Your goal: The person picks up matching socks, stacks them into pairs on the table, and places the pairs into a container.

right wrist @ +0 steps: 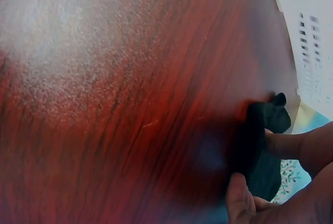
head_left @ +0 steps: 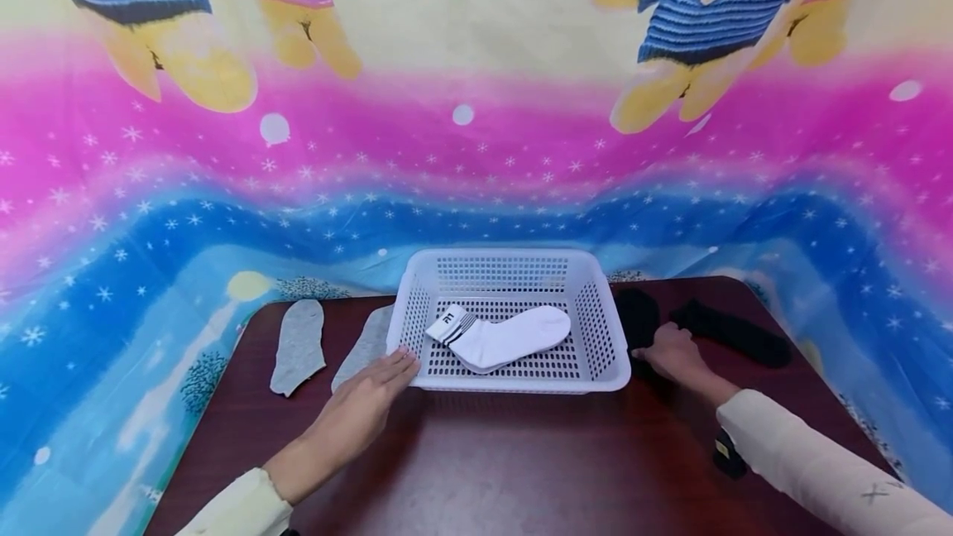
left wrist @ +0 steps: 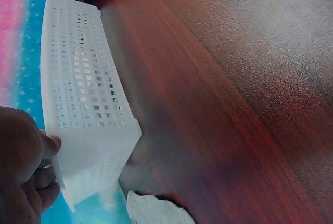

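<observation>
Right hand (head_left: pixel 676 354): thumb and finger partly spread, black sock (head_left: pixel 634 317) pinched between, just right of basket. Left hand (head_left: pixel 365 404): fingers gripping near-left rim of white perforated plastic basket (head_left: pixel 514 385); stripe-cuffed white sock (head_left: pixel 514 342) lying inside.

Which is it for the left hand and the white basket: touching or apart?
Touching. The left wrist view shows it: the left hand is at one end of the white basket, a fingertip resting against its wall.
</observation>
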`<state>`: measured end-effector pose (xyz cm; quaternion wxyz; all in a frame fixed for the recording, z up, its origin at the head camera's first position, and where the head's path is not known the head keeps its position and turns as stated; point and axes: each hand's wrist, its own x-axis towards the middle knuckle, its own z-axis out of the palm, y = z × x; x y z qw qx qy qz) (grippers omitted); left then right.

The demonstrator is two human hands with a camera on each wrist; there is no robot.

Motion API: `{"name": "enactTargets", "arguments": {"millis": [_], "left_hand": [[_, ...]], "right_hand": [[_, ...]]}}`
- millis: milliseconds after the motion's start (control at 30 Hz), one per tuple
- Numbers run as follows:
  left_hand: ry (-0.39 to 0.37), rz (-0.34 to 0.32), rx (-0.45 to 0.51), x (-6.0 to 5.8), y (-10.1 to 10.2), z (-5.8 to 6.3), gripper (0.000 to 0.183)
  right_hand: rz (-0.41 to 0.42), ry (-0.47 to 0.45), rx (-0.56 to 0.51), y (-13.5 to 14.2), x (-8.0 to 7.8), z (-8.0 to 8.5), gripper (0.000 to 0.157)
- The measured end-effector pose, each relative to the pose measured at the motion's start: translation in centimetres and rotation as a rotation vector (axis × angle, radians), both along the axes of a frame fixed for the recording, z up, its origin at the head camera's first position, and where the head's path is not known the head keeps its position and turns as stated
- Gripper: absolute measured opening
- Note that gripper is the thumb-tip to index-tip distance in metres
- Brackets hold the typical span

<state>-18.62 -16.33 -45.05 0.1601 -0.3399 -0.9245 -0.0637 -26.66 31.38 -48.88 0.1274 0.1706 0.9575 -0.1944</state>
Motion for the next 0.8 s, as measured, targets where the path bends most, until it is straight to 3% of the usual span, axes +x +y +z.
{"name": "enactTargets", "arguments": {"millis": [167,200,367,800], "left_hand": [[-0.006,-0.005,0.033,0.2,0.1,-0.1,0.048],[-0.007,-0.008,0.042,0.2,0.1,-0.1,0.048],[-0.03,-0.02,0.048,0.2,0.3,0.0,0.046],[-0.015,-0.003,0.089,0.7,0.7,-0.6,0.048]], "right_hand": [[0.024,0.019,-0.116,1.2,0.4,0.2,0.03],[0.03,0.021,-0.15,1.5,0.5,0.2,0.029],[0.052,-0.004,-0.26,2.6,0.9,-0.1,0.048],[0.112,-0.054,-0.466,3.8,3.5,1.0,0.038]]}}
